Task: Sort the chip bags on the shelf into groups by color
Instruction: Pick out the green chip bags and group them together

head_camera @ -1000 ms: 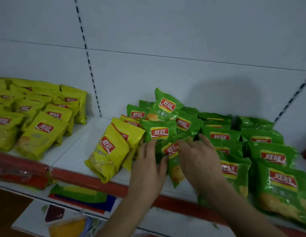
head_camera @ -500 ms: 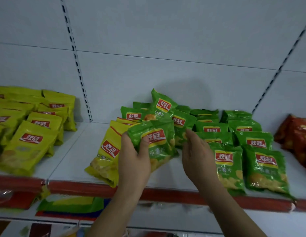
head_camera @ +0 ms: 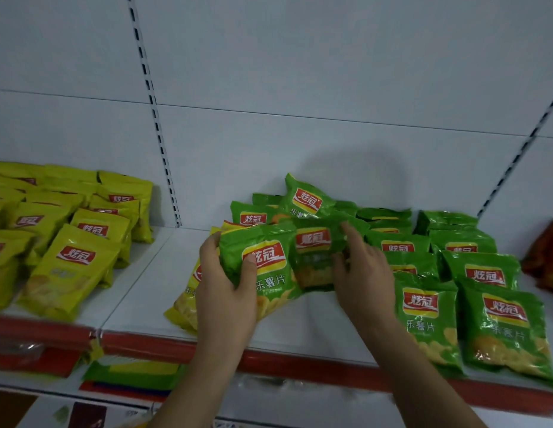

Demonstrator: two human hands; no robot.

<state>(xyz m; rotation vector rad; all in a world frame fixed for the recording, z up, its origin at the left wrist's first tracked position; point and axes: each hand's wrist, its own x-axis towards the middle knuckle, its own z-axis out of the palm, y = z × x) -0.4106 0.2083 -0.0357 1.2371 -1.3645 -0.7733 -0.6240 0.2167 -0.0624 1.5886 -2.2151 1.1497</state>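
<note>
My left hand grips a green chip bag by its left edge, thumb across the front, lifted above the white shelf. My right hand holds a second green bag right beside it, fingers curled on its right edge. Behind and to the right lies a pile of green bags. Yellow bags sit under the held bag, mostly hidden by my left hand. A large group of yellow bags fills the shelf's left part.
Red-orange bags lie at the far right edge. The shelf has a red front strip and a white back panel with slotted uprights. A lower shelf holds flat coloured packs.
My left hand lifted a green bag off the pile and holds it up. My right hand took hold of a second green bag next to it. The view swung left.
</note>
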